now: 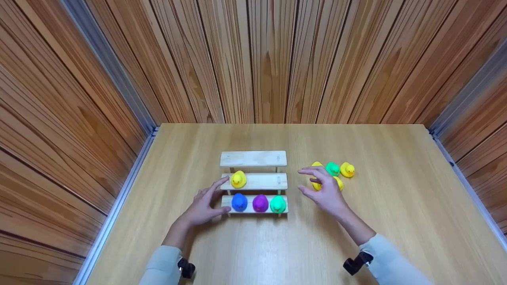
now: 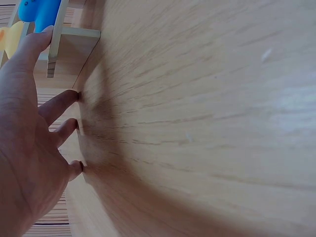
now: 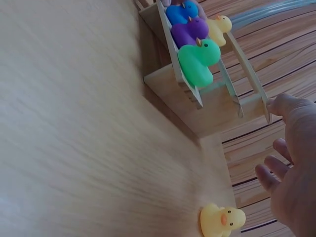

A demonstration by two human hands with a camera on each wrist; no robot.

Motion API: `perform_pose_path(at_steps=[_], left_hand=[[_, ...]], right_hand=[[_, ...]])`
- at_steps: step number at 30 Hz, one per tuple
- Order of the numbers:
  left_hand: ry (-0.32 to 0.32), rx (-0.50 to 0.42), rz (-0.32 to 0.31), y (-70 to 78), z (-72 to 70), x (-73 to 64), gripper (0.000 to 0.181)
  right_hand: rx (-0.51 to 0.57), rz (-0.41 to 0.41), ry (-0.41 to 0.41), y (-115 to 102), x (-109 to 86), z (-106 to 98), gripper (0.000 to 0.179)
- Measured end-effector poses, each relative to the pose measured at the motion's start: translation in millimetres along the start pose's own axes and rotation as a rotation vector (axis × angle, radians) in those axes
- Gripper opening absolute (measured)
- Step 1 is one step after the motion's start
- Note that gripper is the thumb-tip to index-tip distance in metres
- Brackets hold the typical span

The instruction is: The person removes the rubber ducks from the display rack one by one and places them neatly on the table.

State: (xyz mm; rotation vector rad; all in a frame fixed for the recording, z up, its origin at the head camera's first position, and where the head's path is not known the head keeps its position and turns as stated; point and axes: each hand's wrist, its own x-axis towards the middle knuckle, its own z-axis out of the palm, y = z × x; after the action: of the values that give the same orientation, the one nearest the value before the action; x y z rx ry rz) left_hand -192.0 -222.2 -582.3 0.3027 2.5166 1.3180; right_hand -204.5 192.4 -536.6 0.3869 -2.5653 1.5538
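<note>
Wood-plank walls (image 1: 269,59), vertical boards at the back, with grey metal strips (image 1: 115,71) at the corners. Tabletop (image 1: 392,190), pale wood grain. Stand (image 1: 253,159), light wood, three stepped shelves, left of the table's middle. Sleeves, a pair (image 1: 161,264), pale. Left hand (image 1: 204,206): at the stand's left end, fingers spread, thumb touching the lowest shelf beside the blue duck. Right hand (image 1: 326,190): between stand and loose ducks, thumb and forefinger apart, nothing pinched. Ducks, on the stand: yellow (image 1: 238,179), middle shelf, left end; blue (image 1: 239,202), purple (image 1: 260,203) and green (image 1: 278,204), left to right along the lowest shelf. Ducks, loose, right of the stand: one green (image 1: 332,169), one yellow (image 1: 347,170) beside it, further yellow ones (image 1: 339,182) partly hidden by the right hand.
</note>
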Motion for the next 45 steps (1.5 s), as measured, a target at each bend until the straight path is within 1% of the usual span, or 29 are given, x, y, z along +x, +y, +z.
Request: perform_pose_path(at_steps=[7, 19, 27, 35, 45], left_hand=[[0.002, 0.002, -0.016, -0.2, 0.8, -0.5, 0.093], [0.005, 0.006, -0.004, 0.7, 1.0, 0.1, 0.093], [0.005, 0.010, -0.003, 1.1, 1.2, 0.2, 0.093], [0.002, 0.010, -0.009, 3.6, 0.0, -0.6, 0.093], [0.002, 0.001, -0.011, 0.2, 1.1, -0.1, 0.092]], right_hand=[[0.013, -0.036, -0.020, -9.1, 4.0, 10.6, 0.042], [0.057, -0.108, -0.030, -27.2, 8.9, 30.5, 0.039], [0.099, -0.140, -0.077, -37.4, 10.4, 46.1, 0.038], [0.125, -0.144, -0.115, -47.8, 13.2, 61.3, 0.037], [0.138, -0.147, -0.157, -57.5, 17.2, 75.9, 0.036]])
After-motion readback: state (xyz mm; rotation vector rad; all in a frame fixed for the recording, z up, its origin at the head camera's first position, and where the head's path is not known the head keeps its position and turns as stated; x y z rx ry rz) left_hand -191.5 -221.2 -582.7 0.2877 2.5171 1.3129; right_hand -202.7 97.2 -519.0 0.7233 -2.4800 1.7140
